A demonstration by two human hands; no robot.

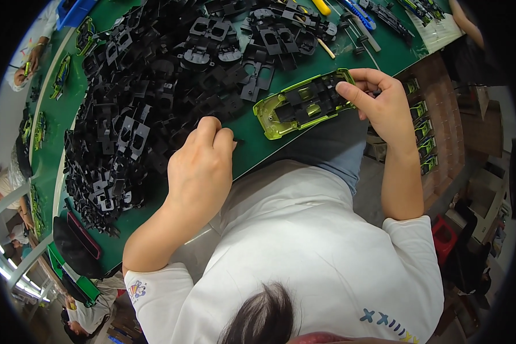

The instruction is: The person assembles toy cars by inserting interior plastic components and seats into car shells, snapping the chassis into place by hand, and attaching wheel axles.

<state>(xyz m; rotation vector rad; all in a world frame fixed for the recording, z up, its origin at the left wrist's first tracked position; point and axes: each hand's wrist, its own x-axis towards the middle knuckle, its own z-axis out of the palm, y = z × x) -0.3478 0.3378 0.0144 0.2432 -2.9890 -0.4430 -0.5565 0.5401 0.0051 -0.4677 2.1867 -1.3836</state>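
My right hand [384,100] grips one end of a lime-green toy car body [266,123], thumb on top and fingers beneath. The shell lies upside down with its inside facing up, and a black plastic insert [297,103] sits in it. To the left, my left hand [200,157] is closed, fingers bent together, at the edge of a large heap of black plastic parts [135,103]. A small dark bit shows by its fingertips, but I cannot make out what they hold. The two hands are apart.
The green tabletop [252,152] ends just in front of me. Beyond the car body lie a blue-handled tool [360,14] and a yellow handle [321,7]. More green car bodies [423,129] stand in a box at right. Other people sit along the left line.
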